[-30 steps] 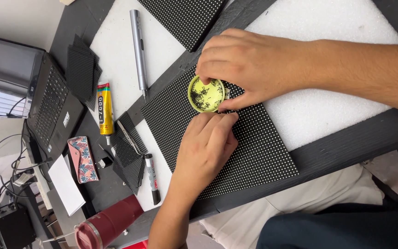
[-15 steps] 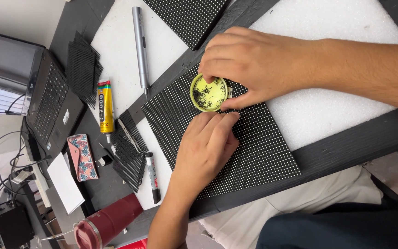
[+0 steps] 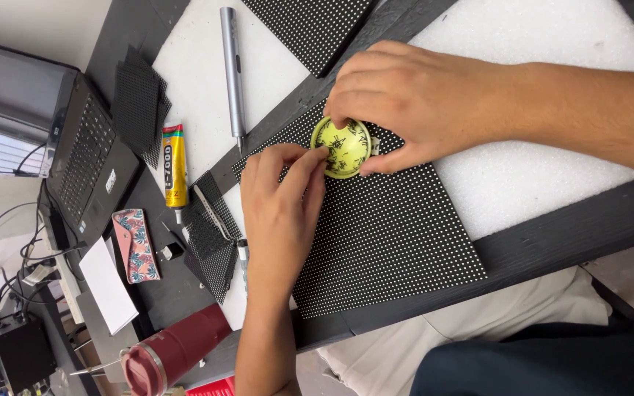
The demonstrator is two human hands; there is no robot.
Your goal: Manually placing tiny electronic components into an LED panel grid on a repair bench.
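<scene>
A small round yellow-green tin (image 3: 342, 147) with a dark pattern rests on a black dotted LED panel (image 3: 390, 242). My right hand (image 3: 420, 99) reaches in from the right and cups the tin, fingers over its top edge and thumb under its right side. My left hand (image 3: 280, 213) comes up from below, with thumb and forefinger pinched against the tin's left rim. The panel lies partly on a white foam sheet (image 3: 552, 169) and partly on the dark table.
Left of the hands are a grey pen-shaped screwdriver (image 3: 232, 73), a yellow glue tube (image 3: 175, 169), small black panel pieces (image 3: 214, 242), a patterned case (image 3: 135, 246), a laptop (image 3: 82, 161) and a dark red tumbler (image 3: 174, 352). Another black panel (image 3: 310, 29) lies at the top.
My left hand has slid from under the tin to its left rim. My right hand stays on the tin, which has hardly shifted.
</scene>
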